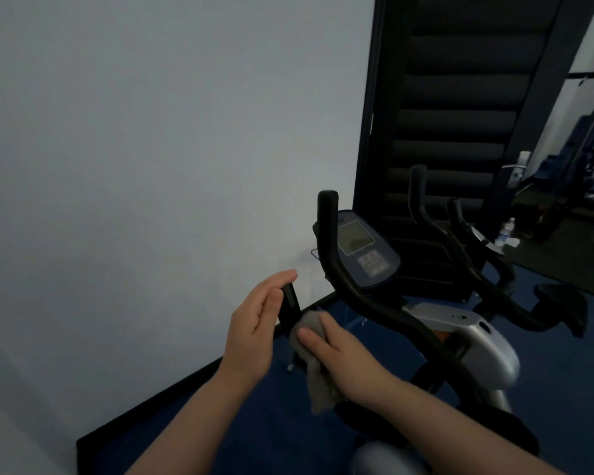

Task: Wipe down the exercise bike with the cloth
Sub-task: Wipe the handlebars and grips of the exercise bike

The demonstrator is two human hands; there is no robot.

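From the head camera, the exercise bike (460,334) stood on a blue floor (254,423) close to a pale wall (151,149), its console (364,250) facing up between the black handlebars. The left hand (254,332) lay with straight fingers against the upright end of the near handlebar grip (290,301), thumb side toward the camera, not curled round it. The right hand (336,351) gripped a grey cloth (314,371), its fingers wrapped over the cloth and pressing it round the handlebar just below the left hand; a loose tail of cloth hung down under the wrist. A mirror (570,186) at the right showed a water bottle (504,233) on the floor.
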